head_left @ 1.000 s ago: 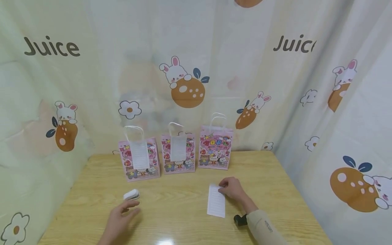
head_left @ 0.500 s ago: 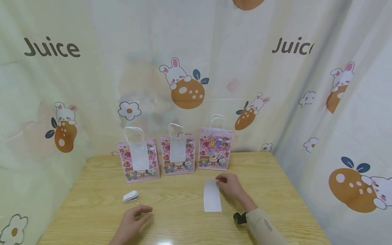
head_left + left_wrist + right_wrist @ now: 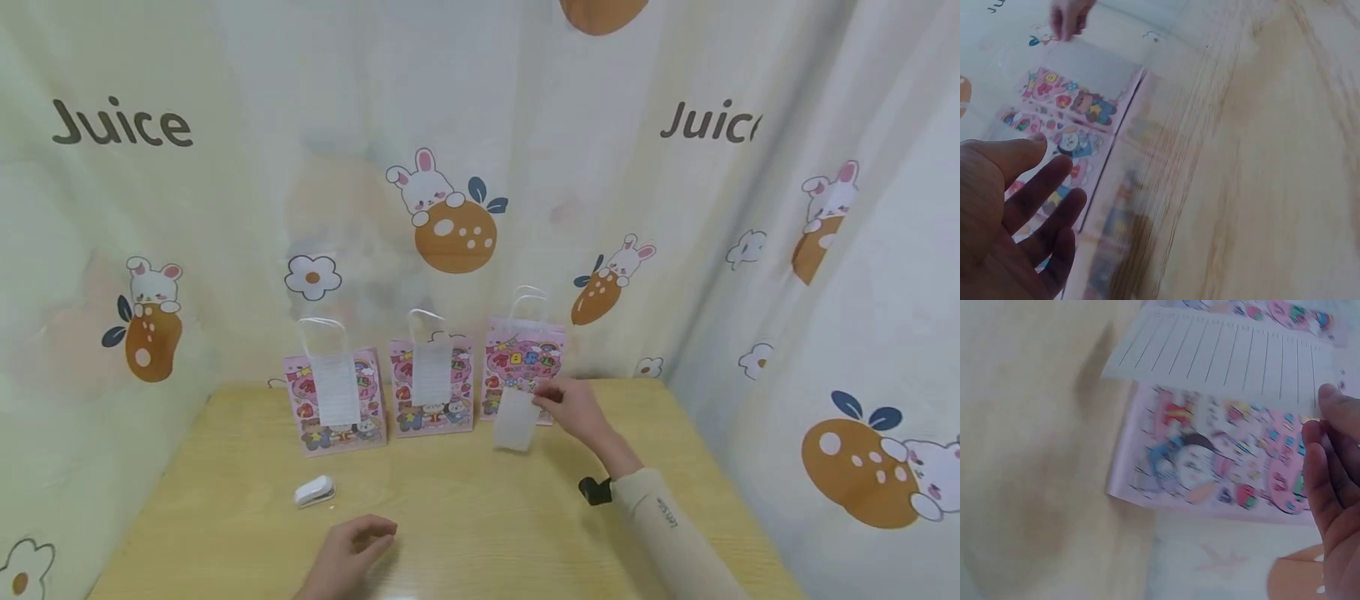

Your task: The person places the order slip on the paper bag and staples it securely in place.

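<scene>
My right hand (image 3: pixel 573 408) pinches the top right corner of a lined paper slip (image 3: pixel 516 419) between thumb and fingers. In the head view the slip hangs in front of the right pink gift bag (image 3: pixel 525 354), overlapping its lower part. The right wrist view shows ruled lines across the slip (image 3: pixel 1229 359), with the bag (image 3: pixel 1210 456) behind it. My left hand (image 3: pixel 351 550) is held over the front of the table, fingers relaxed and holding nothing. A small white stapler (image 3: pixel 315 491) lies beyond it to the left.
Two more pink gift bags stand in the row, the left bag (image 3: pixel 375 392) and the middle bag (image 3: pixel 405 421), each with a lined slip over its front. A patterned curtain (image 3: pixel 337 208) hangs behind the wooden table (image 3: pixel 450 517).
My right hand has lifted the paper slip off the table and carried it away from me, up to the right bag. My left hand has shifted right, away from the stapler.
</scene>
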### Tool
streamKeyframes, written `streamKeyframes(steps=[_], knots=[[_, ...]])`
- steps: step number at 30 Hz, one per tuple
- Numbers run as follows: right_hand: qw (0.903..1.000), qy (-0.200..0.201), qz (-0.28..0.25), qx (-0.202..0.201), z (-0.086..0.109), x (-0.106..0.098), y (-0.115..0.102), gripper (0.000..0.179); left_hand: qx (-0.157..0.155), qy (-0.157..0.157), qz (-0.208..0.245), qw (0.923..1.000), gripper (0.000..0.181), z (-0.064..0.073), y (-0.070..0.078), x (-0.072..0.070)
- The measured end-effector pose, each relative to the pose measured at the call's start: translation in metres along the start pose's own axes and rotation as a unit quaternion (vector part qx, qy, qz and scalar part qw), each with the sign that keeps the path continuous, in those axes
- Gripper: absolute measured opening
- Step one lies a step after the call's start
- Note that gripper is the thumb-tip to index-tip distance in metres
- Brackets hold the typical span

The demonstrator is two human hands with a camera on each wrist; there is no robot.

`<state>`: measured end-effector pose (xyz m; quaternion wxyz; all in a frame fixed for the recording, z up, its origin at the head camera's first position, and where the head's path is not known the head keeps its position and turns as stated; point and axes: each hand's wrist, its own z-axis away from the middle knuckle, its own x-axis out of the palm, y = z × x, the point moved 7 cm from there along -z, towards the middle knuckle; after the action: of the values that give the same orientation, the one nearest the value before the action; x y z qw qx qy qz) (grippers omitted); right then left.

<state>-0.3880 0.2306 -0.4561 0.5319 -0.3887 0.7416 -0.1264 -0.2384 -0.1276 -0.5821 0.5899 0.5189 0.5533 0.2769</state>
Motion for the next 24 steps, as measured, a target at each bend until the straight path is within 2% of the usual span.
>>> streamKeyframes(steps=[3, 6, 10, 13, 18, 24], knots=[[0.9999, -0.005, 0.006, -0.007, -0.009, -0.006, -0.003, 0.005, -0.025, -0.032, -0.001, 0.9992, 0.025, 0.006, -0.004, 0.006], [0.9996, 0.005, 0.023, -0.015, -0.026, -0.018, -0.007, 0.005, -0.029, -0.046, 0.012, 0.9984, 0.025, 0.002, -0.004, 0.01], [0.9982, 0.023, 0.05, -0.024, -0.05, -0.036, -0.013, 0.005, -0.02, -0.048, 0.029, 0.9982, 0.023, -0.008, -0.001, 0.013], [0.9978, 0.02, 0.061, -0.017, -0.063, -0.042, -0.014, 0.006, -0.02, -0.049, 0.031, 0.9981, 0.021, -0.008, 0.007, 0.014], [0.9958, 0.025, 0.087, -0.017, -0.077, -0.046, -0.012, 0.01, -0.028, -0.04, 0.021, 0.9986, 0.018, -0.006, 0.011, 0.012], [0.9943, 0.05, 0.095, -0.003, -0.086, -0.046, -0.004, 0.013, -0.017, -0.024, 0.01, 0.9995, 0.016, -0.005, 0.005, 0.005]])
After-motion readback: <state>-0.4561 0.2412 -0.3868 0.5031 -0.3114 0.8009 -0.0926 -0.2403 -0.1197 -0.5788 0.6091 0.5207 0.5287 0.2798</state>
